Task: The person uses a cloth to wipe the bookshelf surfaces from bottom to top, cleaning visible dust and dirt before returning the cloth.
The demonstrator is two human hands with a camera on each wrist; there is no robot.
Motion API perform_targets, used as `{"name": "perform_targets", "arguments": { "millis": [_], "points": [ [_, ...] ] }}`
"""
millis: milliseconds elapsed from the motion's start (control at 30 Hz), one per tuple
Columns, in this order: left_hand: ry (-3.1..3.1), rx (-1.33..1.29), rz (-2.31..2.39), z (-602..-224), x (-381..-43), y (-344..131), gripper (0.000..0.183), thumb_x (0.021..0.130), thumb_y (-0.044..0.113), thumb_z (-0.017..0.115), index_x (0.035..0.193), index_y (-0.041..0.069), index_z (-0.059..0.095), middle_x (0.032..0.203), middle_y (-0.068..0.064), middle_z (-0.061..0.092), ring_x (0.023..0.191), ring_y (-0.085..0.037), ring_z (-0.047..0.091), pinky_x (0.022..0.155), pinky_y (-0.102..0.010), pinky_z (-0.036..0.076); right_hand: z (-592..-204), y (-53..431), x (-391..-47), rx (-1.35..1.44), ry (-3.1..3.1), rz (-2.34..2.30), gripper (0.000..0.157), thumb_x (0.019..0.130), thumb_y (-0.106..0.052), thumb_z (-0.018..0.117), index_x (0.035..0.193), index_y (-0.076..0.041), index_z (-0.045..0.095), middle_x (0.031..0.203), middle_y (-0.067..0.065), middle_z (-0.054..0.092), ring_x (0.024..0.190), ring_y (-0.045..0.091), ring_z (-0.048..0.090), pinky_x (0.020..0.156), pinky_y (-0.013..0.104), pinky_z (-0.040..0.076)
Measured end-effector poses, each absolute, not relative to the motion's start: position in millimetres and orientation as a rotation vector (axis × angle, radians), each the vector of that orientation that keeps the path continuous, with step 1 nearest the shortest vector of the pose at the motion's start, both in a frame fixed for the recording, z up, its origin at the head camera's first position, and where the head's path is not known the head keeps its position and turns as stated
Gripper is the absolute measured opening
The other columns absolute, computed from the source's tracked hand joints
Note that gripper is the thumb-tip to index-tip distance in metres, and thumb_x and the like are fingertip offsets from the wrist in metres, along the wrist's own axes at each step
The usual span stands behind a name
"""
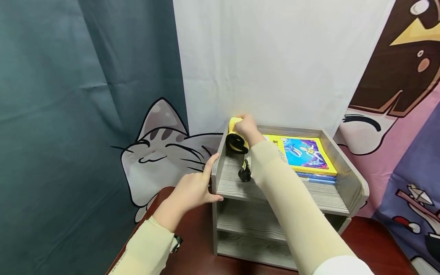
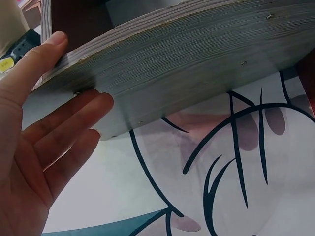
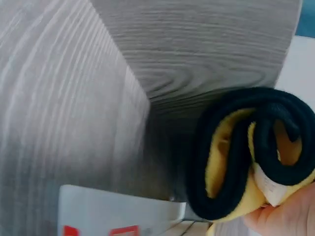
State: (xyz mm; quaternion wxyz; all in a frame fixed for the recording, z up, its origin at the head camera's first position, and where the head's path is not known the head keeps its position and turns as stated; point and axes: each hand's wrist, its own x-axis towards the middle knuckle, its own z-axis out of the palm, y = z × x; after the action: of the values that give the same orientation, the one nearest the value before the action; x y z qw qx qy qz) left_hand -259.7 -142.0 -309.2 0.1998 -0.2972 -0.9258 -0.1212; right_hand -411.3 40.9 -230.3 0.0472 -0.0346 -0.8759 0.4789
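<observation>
My right hand holds a rolled yellow cloth with a black edge in the back left corner of a grey wood-grain shelf unit's top. In the right wrist view, the rolled cloth shows its dark rim and a white tag; only part of the right hand is visible there. My left hand grips the front of the unit's left side panel. Its thumb lies at the edge and its other fingers touch the panel's outer face in the left wrist view.
To the right of the cloth lies a stack of books, a yellow-bordered one on top. Raised panels border the top at the sides and back. Lower shelves sit below. The unit stands on a reddish-brown table before a printed curtain.
</observation>
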Motion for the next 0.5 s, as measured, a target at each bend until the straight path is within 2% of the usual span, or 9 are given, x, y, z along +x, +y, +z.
{"name": "perform_targets", "arguments": {
  "millis": [33, 100, 133, 167, 267, 333, 400, 500],
  "points": [
    [-2.589, -0.83, -0.339, -309, -259, -142, 0.117, 0.061, 0.05, 0.081, 0.145, 0.011, 0.009, 0.047, 0.007, 0.04, 0.039, -0.009, 0.039, 0.044, -0.03, 0.037, -233, 41, -410, -0.094, -2.689, 1.437, 0.057, 0.069, 0.008, 0.056, 0.125, -0.001, 0.055, 0.12, 0.016, 0.053, 0.097, 0.027, 0.048, 0.071, 0.028, 0.044],
    [-2.59, -0.83, -0.341, -311, -259, -143, 0.117, 0.061, 0.05, 0.081, 0.145, 0.01, 0.009, 0.047, 0.008, 0.04, 0.038, -0.008, 0.038, 0.044, -0.03, 0.037, -264, 47, -443, -0.068, -2.739, 1.302, 0.044, 0.064, 0.002, 0.056, 0.107, -0.002, 0.064, 0.106, 0.016, 0.058, 0.086, 0.026, 0.051, 0.066, 0.028, 0.044],
    [-2.588, -0.833, -0.344, -312, -259, -144, 0.117, 0.061, 0.049, 0.081, 0.144, 0.01, 0.009, 0.047, 0.008, 0.04, 0.039, -0.008, 0.038, 0.044, -0.03, 0.037, -282, 51, -464, -0.075, -2.802, 1.221, 0.036, 0.065, -0.001, 0.056, 0.1, -0.003, 0.066, 0.104, 0.015, 0.058, 0.086, 0.026, 0.052, 0.068, 0.029, 0.045],
    [-2.585, -0.834, -0.343, -312, -258, -144, 0.117, 0.061, 0.049, 0.081, 0.144, 0.01, 0.009, 0.047, 0.008, 0.041, 0.039, -0.007, 0.038, 0.044, -0.029, 0.037, -295, 53, -482, -0.086, -2.87, 1.124, 0.029, 0.066, -0.004, 0.055, 0.094, -0.004, 0.065, 0.103, 0.015, 0.058, 0.086, 0.027, 0.052, 0.07, 0.031, 0.045],
    [-2.575, -0.828, -0.344, -313, -258, -145, 0.118, 0.06, 0.051, 0.081, 0.145, 0.011, 0.009, 0.047, 0.008, 0.041, 0.038, -0.008, 0.039, 0.044, -0.03, 0.038, -331, 57, -531, -0.08, -2.92, 0.887, 0.009, 0.065, -0.01, 0.051, 0.071, -0.006, 0.057, 0.088, 0.016, 0.056, 0.071, 0.028, 0.049, 0.06, 0.032, 0.043],
    [-2.582, -0.824, -0.338, -313, -258, -146, 0.118, 0.061, 0.051, 0.08, 0.145, 0.011, 0.008, 0.047, 0.008, 0.041, 0.038, -0.008, 0.039, 0.044, -0.03, 0.038, -319, 50, -515, -0.123, -2.96, 0.905, 0.007, 0.071, -0.007, 0.048, 0.071, -0.004, 0.053, 0.092, 0.017, 0.053, 0.074, 0.029, 0.046, 0.062, 0.034, 0.042],
    [-2.594, -0.814, -0.33, -314, -258, -146, 0.118, 0.061, 0.052, 0.08, 0.145, 0.012, 0.008, 0.046, 0.009, 0.04, 0.038, -0.008, 0.038, 0.044, -0.03, 0.038, -295, 43, -479, -0.144, -2.877, 1.046, 0.007, 0.069, -0.003, 0.045, 0.072, -0.003, 0.051, 0.088, 0.017, 0.049, 0.071, 0.028, 0.042, 0.056, 0.031, 0.036],
    [-2.606, -0.807, -0.323, -315, -258, -147, 0.118, 0.061, 0.052, 0.08, 0.145, 0.012, 0.007, 0.045, 0.009, 0.038, 0.038, -0.007, 0.037, 0.044, -0.029, 0.037, -253, 36, -427, -0.164, -2.785, 1.3, 0.028, 0.072, 0.004, 0.045, 0.096, 0.006, 0.058, 0.101, 0.018, 0.05, 0.081, 0.028, 0.043, 0.061, 0.028, 0.037]
  ]
}}
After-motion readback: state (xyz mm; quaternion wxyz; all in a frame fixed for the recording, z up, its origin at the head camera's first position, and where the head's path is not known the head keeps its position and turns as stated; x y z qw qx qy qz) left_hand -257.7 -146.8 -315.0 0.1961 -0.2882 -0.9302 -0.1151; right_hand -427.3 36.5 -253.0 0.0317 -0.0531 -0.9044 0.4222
